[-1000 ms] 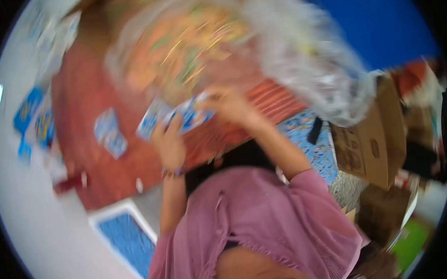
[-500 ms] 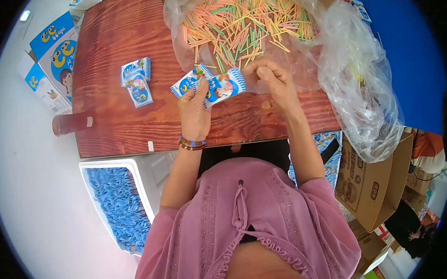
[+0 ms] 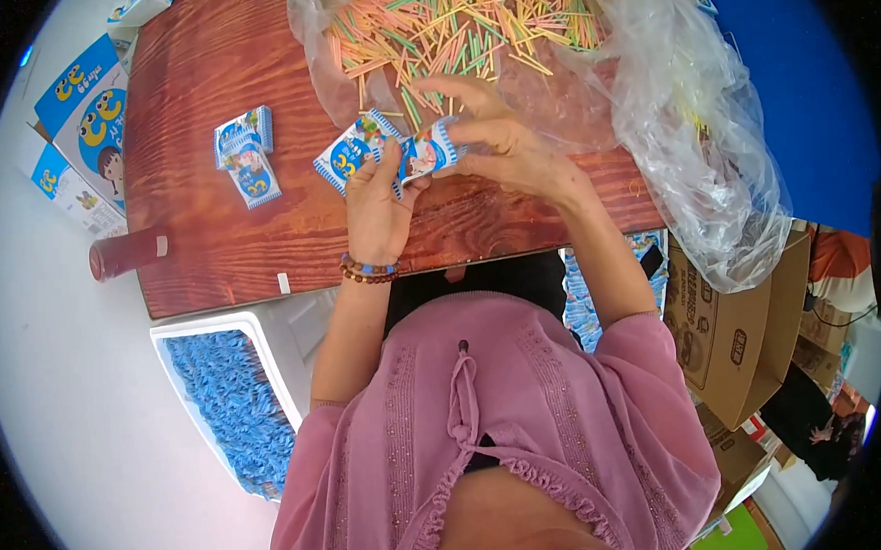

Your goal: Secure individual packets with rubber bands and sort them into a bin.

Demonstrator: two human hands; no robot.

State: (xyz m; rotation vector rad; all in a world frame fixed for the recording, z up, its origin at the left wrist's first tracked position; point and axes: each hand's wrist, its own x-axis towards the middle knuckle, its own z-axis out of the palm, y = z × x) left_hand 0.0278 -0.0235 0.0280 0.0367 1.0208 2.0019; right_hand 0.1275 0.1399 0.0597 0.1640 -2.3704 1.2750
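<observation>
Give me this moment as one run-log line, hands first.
left hand: holds blue-and-white packets | right hand: at one held packet's right end | table: more packets, overlapping; coloured sticks; clear plastic

- From my head, one wide fisheye view looks steeply down.
- It faces the table (image 3: 233,245), my left hand (image 3: 377,214) and right hand (image 3: 524,153) near below.

Packets in hand (image 3: 353,153), two: between left fingers (image 3: 388,165), one reaching right fingers (image 3: 483,133). Sticks (image 3: 449,29): beyond the fingers, on plastic sheet (image 3: 561,103). Loose packets (image 3: 252,175): on table (image 3: 478,224), left of the fingers. Carton (image 3: 100,123): farther left, past the table edge. Tub (image 3: 202,325): near side, left of the fingers. Plastic bag (image 3: 695,126): right of the fingers. Cardboard box (image 3: 723,331): near side, right.
</observation>
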